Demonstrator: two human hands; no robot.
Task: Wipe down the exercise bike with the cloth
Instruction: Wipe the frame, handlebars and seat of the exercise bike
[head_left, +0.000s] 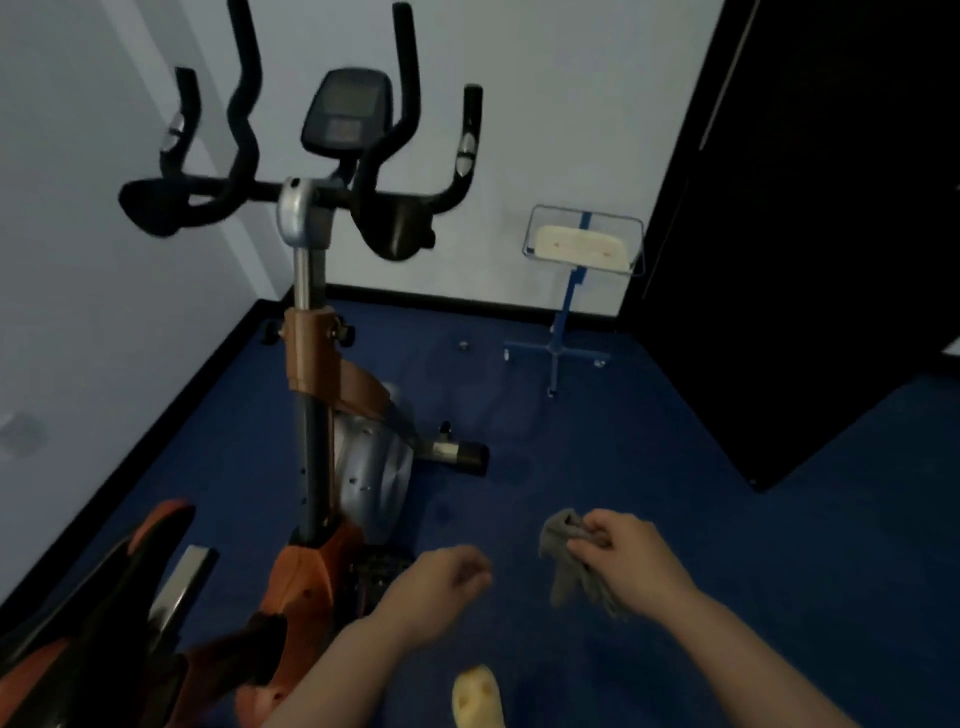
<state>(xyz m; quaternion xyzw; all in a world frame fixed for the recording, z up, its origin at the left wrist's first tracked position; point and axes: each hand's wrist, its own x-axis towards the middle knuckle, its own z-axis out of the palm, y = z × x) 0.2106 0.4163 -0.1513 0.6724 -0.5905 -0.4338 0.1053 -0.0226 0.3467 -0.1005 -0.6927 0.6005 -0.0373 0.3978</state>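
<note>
Room, dim light. Blue carpet floor under my fingers. Pale grey walls beyond them, meeting left; black skirting along the base. Blue wire-tray stand ahead of my fingers. Dark panel far right.

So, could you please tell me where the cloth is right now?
In the head view the grey cloth hangs at lower right, gripped by the right hand, off the exercise bike, above the blue floor.

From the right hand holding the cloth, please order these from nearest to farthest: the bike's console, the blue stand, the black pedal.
1. Black ridged pedal, left of the right hand.
2. Blue metal stand, ahead by the wall.
3. Dark grey console, high up, far left.
</note>
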